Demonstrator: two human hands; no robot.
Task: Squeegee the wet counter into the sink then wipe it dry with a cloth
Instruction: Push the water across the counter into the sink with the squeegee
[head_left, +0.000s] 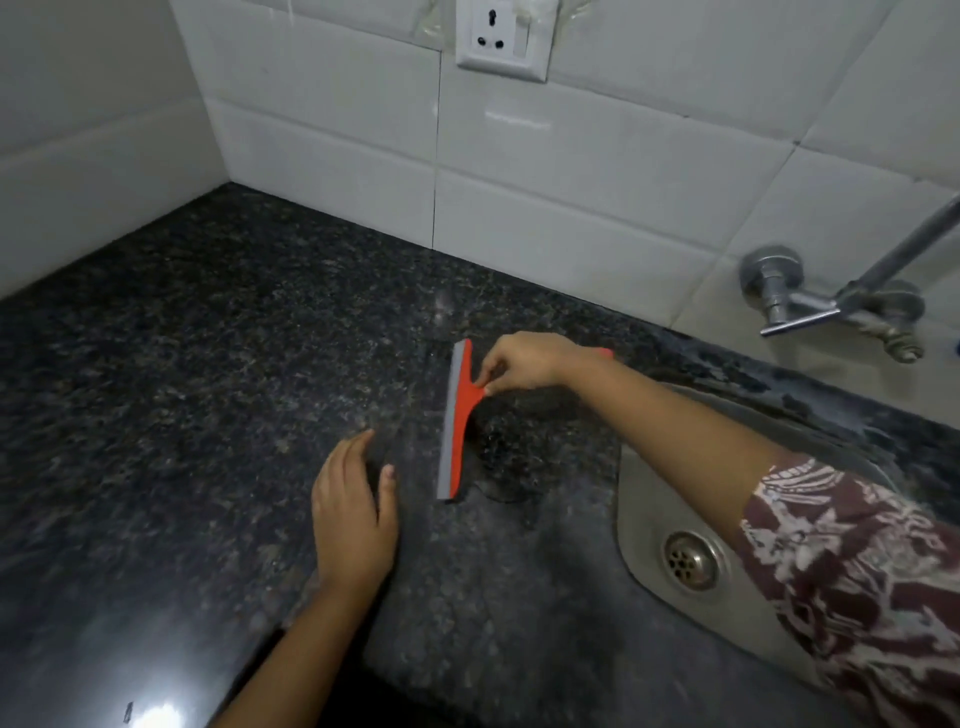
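An orange squeegee (457, 415) with a grey rubber blade rests blade-down on the dark speckled granite counter (218, 364), a little left of the steel sink (654, 519). My right hand (524, 361) grips its orange handle from the right, the handle's end showing behind my wrist. My left hand (353, 514) lies flat on the counter with its fingers apart, just left of the blade and holding nothing. A thin line of water shows on the counter right of the blade's near end. No cloth is in view.
White tiled walls meet in a corner at the back left. A wall socket (501, 39) sits above the counter. A metal tap (831, 301) juts from the wall over the sink, whose drain (691, 561) lies under my patterned right sleeve.
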